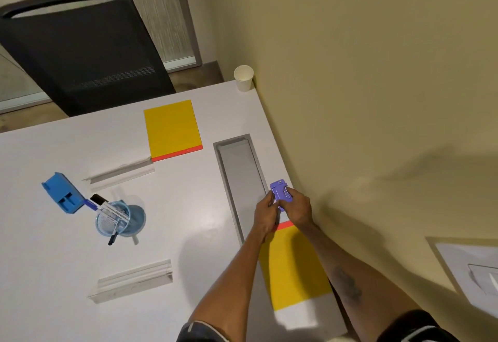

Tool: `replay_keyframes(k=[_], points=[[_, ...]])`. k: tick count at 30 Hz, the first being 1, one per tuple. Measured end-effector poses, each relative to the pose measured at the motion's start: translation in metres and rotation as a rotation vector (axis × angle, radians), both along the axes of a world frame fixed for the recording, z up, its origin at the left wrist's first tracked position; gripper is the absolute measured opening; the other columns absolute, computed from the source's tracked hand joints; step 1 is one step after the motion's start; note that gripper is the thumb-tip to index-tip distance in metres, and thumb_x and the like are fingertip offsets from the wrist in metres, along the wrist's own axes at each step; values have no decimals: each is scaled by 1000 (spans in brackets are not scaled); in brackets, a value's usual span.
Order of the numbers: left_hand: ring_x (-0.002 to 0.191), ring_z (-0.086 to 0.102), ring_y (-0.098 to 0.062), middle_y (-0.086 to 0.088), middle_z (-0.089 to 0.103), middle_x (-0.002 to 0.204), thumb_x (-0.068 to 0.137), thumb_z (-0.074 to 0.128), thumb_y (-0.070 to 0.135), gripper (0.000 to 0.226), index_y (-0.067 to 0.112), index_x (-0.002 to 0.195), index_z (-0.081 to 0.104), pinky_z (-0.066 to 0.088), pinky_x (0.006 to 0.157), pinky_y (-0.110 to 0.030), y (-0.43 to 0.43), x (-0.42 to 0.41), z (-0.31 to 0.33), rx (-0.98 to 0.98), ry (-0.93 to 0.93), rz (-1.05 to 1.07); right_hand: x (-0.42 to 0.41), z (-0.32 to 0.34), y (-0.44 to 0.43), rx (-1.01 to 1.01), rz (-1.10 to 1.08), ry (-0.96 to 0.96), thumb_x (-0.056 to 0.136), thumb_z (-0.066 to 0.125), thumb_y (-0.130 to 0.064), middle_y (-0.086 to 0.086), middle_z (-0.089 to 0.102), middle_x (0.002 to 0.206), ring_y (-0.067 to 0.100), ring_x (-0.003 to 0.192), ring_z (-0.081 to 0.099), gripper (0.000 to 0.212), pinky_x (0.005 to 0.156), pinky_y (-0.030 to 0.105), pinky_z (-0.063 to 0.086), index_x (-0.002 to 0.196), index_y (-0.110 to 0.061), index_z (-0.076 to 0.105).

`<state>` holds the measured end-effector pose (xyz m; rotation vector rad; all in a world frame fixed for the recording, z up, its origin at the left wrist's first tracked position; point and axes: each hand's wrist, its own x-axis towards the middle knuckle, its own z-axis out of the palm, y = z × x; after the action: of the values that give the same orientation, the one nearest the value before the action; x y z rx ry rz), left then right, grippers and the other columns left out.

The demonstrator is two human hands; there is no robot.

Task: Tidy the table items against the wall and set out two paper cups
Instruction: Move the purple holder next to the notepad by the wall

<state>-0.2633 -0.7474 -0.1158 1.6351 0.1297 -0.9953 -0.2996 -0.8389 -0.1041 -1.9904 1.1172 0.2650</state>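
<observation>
Purple stapler point(281, 193) held near the wall.
It was gripped by both closed hands, left point(265, 213) and right point(297, 208), right of centre.

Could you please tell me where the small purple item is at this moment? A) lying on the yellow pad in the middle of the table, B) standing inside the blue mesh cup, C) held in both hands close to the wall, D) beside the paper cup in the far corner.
C: the small purple item sits between the left hand and right hand, beside the wall.
</observation>
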Motion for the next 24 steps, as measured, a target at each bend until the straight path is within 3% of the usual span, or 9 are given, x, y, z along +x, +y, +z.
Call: replay_keyframes(k=[7, 12, 15, 18, 20, 22, 24], points=[[78, 52, -25, -12, 65, 104, 104, 46, 7, 40, 7, 144, 50, 48, 70, -29, 0, -8, 2, -8, 95, 43, -4, -3, 3, -34, 20, 22, 92, 66, -16, 14, 71, 113, 30, 99, 66, 28, 86, 35, 54, 117, -6, 65], [64, 51, -13, -15, 66, 110, 104, 46, 9, 42, 8, 146, 48, 48, 56, -18, 1, -11, 3, 16, 99, 50, -7, -3, 5, -47, 2, 10, 91, 66, -14, 15, 71, 110, 30, 97, 66, 24, 84, 35, 54, 113, -4, 67], [73, 57, -15, -21, 65, 123, 104, 47, 10, 41, 8, 145, 49, 52, 63, -20, 2, -12, 4, 14, 73, 37, -9, -4, 7, -65, 6, 14, 91, 65, -13, 16, 71, 109, 31, 97, 66, 22, 85, 37, 54, 111, -3, 67], [91, 61, -24, -20, 65, 127, 103, 48, 12, 40, 8, 143, 52, 55, 82, -29, 2, -12, 7, 7, 34, 21, -9, -3, 7, -61, 7, 16, 90, 67, -14, 15, 69, 115, 30, 102, 65, 30, 89, 38, 54, 117, -3, 64], [94, 63, -29, -19, 65, 127, 103, 48, 11, 39, 7, 141, 53, 55, 75, -21, 3, -12, 10, 5, 35, 3, -8, -2, 7, -53, -5, 18, 90, 68, -14, 16, 68, 120, 31, 105, 64, 34, 90, 37, 53, 122, -3, 62], [90, 63, -20, -19, 65, 126, 103, 48, 11, 37, 7, 139, 54, 55, 63, -11, 4, -12, 13, 12, 41, -17, -8, -2, 8, -42, -3, 32, 90, 68, -15, 15, 66, 122, 30, 108, 63, 38, 90, 36, 52, 125, -4, 60], [85, 61, -16, -18, 66, 123, 103, 49, 11, 32, 4, 133, 57, 54, 64, -14, 7, -10, 15, 42, 48, -46, -7, -1, 10, -33, -3, 49, 89, 69, -18, 14, 65, 123, 30, 109, 63, 40, 93, 38, 54, 126, -5, 58]])
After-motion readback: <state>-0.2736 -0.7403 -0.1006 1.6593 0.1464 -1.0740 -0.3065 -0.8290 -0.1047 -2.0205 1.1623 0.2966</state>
